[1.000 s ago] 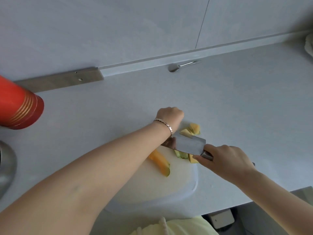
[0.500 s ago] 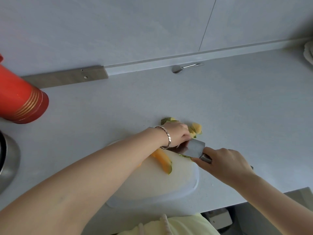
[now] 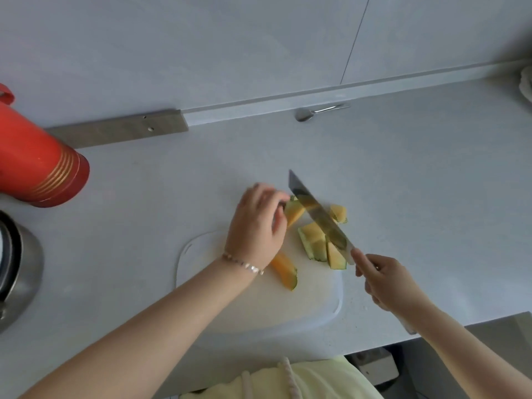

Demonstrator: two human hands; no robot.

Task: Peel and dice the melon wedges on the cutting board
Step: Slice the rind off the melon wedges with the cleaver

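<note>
A white cutting board [image 3: 302,306] lies on the pale counter. My left hand [image 3: 257,226] pins an orange melon piece [image 3: 293,213] at the board's far edge. My right hand [image 3: 380,279] grips a knife [image 3: 319,217] by the handle; the blade is raised and slants across that piece. Beside the blade lie cut chunks with green rind [image 3: 316,241], and another chunk [image 3: 338,213] sits past the blade. A thin melon wedge [image 3: 285,270] rests on the board, partly under my left wrist.
A red thermos [image 3: 37,165] stands at the far left, with a steel kettle [image 3: 17,263] in front of it. A metal spoon [image 3: 319,110] lies by the back wall. The counter's front edge runs just behind my right forearm.
The knife has lifted off the board and now points away from me over the melon. My left hand shifted left and back, uncovering the cut chunks.
</note>
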